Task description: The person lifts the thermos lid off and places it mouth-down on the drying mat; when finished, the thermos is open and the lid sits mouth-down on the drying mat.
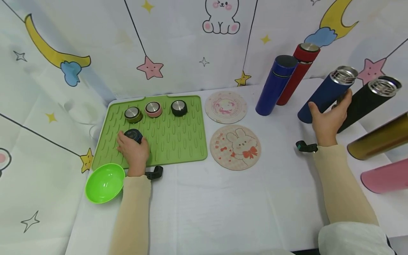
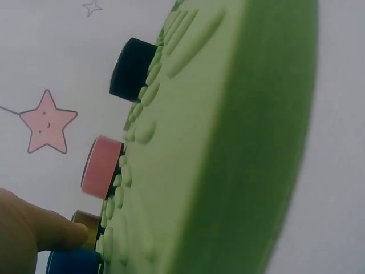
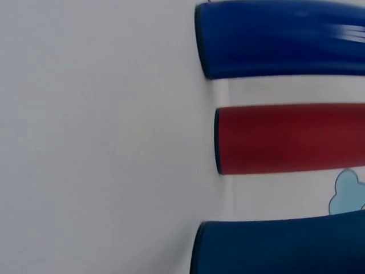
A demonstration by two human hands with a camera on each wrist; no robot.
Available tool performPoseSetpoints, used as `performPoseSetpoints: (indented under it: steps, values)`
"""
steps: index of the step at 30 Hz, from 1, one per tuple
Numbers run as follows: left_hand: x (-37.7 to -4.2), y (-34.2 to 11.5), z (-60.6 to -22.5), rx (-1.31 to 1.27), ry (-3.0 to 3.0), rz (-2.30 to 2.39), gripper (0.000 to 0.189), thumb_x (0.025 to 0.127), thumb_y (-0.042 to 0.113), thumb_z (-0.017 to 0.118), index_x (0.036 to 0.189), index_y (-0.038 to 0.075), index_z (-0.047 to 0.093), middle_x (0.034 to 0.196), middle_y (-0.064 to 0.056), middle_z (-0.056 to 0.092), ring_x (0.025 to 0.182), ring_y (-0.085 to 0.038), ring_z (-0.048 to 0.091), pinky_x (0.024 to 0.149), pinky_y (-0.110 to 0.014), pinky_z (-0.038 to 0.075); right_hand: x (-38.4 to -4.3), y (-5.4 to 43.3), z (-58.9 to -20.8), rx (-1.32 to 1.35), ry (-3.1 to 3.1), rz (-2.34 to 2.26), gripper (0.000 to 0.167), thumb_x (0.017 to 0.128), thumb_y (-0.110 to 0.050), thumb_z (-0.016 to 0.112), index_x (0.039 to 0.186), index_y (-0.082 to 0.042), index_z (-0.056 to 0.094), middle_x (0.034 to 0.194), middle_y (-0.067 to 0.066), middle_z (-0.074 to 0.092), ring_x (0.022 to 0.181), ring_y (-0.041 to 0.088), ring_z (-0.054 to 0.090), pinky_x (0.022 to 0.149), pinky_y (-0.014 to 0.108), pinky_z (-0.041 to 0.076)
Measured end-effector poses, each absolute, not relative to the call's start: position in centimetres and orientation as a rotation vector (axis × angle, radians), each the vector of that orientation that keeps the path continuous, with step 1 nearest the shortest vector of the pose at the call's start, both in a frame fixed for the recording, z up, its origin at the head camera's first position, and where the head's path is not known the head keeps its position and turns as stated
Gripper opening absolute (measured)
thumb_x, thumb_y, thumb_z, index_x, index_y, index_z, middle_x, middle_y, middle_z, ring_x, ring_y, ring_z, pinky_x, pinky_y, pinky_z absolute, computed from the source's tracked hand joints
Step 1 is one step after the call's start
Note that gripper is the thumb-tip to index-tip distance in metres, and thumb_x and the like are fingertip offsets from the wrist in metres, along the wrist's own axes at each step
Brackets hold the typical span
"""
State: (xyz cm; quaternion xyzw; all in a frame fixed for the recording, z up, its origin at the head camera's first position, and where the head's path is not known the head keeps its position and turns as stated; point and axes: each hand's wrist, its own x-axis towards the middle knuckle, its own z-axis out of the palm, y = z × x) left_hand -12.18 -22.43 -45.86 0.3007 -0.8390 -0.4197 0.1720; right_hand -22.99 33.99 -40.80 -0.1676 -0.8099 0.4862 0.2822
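My left hand (image 1: 134, 150) is around a dark blue bottle cap (image 1: 134, 135) on the green drying mat (image 1: 172, 152), fingers on its left and thumb on its right. In the left wrist view, a digit reaches over the blue cap (image 2: 74, 261), in front of the gold cap (image 2: 85, 224). My right hand (image 1: 331, 120) grips an open dark blue thermos (image 1: 322, 94), thumb on its near left side and fingers round the right. An open black thermos (image 1: 366, 102) is close beside those fingers. In the right wrist view, only the lower part of the dark blue thermos (image 3: 279, 248) shows.
Gold, pink and black caps (image 1: 179, 108) line the mat's back. A green bowl (image 1: 105, 183) stands by its front left corner. Two round coasters (image 1: 235, 147) lie mid-table. Capped blue (image 1: 274, 88) and red thermoses stand behind; gold (image 1: 379, 138) and pink (image 1: 387, 177) ones are at right.
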Motion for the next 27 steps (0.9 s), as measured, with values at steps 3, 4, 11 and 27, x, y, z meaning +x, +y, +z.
performPoseSetpoints:
  steps: [3,4,11,27]
  values:
    - [-12.2,-22.2,-45.8,0.851,-2.354,-1.211,0.090,0.099,0.019,0.065,0.165,0.000,0.006,0.173,-0.023,0.006,0.161,-0.046,0.006,0.133,-0.060,-0.004,-21.8,33.5,-40.7,-0.422,-2.188,1.273,0.097,0.095,-0.023,0.075,0.167,-0.023,0.010,0.175,-0.011,0.016,0.161,0.003,0.015,0.132,0.022,0.014]
    - [-12.2,-22.1,-45.8,0.845,-2.345,-1.216,0.091,0.099,0.019,0.065,0.165,0.001,0.005,0.173,-0.023,0.005,0.161,-0.045,0.005,0.133,-0.059,-0.004,-21.4,33.4,-40.8,-0.414,-2.191,1.261,0.098,0.095,-0.023,0.075,0.167,-0.022,0.010,0.175,-0.011,0.014,0.161,0.003,0.015,0.131,0.021,0.014]
    - [-12.0,-20.5,-45.0,0.613,-2.251,-1.276,0.087,0.100,0.018,0.067,0.165,0.003,0.012,0.173,-0.020,0.011,0.163,-0.035,0.009,0.135,-0.053,0.011,-19.1,32.2,-42.0,-0.212,-2.122,1.111,0.079,0.094,-0.019,0.077,0.161,-0.017,0.035,0.165,-0.004,0.037,0.152,0.006,0.036,0.128,0.022,0.030]
    - [-8.6,-15.6,-43.8,0.262,-2.379,-1.390,0.088,0.095,0.022,0.077,0.165,0.011,0.023,0.172,-0.011,0.027,0.161,-0.031,0.022,0.130,-0.058,0.024,-25.7,29.6,-40.9,-0.117,-2.367,1.350,0.071,0.107,-0.028,0.054,0.167,-0.017,0.018,0.172,0.002,0.027,0.157,0.022,0.037,0.130,0.036,0.032]
